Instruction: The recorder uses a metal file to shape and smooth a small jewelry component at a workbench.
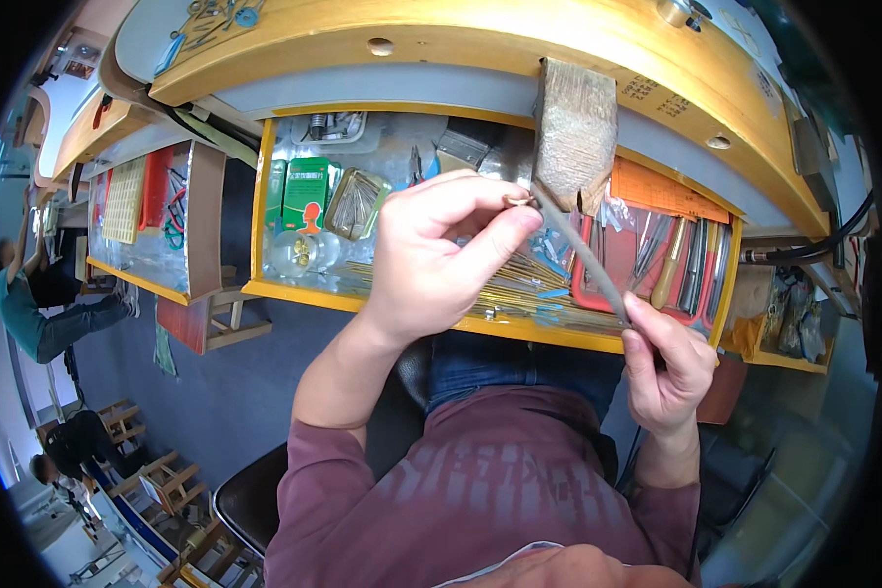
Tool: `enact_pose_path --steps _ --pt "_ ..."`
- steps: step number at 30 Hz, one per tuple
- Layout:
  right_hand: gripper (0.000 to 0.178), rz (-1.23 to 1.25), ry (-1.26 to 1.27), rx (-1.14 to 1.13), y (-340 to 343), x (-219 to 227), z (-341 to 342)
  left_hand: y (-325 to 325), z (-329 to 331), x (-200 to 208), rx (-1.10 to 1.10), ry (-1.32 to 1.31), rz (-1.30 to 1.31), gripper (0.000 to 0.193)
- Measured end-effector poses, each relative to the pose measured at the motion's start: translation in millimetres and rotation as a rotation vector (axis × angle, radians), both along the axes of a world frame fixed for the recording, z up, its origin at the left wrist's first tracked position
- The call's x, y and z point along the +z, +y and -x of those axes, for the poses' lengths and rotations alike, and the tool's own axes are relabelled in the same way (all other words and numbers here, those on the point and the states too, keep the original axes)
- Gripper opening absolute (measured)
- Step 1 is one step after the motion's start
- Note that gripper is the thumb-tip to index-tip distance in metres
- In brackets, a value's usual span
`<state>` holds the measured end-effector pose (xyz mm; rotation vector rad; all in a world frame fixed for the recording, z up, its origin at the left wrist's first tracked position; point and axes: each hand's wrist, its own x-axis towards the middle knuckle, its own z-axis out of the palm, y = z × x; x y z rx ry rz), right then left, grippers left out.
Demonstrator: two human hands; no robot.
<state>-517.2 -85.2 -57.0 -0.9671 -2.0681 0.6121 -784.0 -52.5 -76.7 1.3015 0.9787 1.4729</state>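
Observation:
Between the thumb and forefinger of my left hand is a small gold-coloured metal piece; its full shape is hidden by the fingers. My right hand pinches one end of a long grey file, which slants up to the left. The file's far end meets or lies very close to the metal piece; contact is hard to make out. Just beyond both is a worn wooden bench pin, jutting toward me from the bench edge, with a notch in its near end.
Below the hands an open yellow-edged drawer holds several brass rods, pliers, a green box and a clear round container. A red tray of files lies at its right. Another open drawer and two people are at left.

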Motion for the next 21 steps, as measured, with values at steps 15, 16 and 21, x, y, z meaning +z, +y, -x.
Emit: enact_pose_path --steps 15,16,21 --pt "0.041 -0.118 -0.067 -0.041 -12.8 3.0 -6.6 21.3 -2.7 -25.9 0.353 0.542 -0.715 0.02" --pt "0.045 -0.157 -0.081 -0.041 -11.5 2.7 -4.9 22.4 -0.9 -24.7 0.344 0.55 -0.724 0.02" --pt "0.053 -0.244 -0.131 -0.009 18.2 9.8 41.2 24.5 -3.9 -20.4 0.353 0.56 -0.734 0.017"
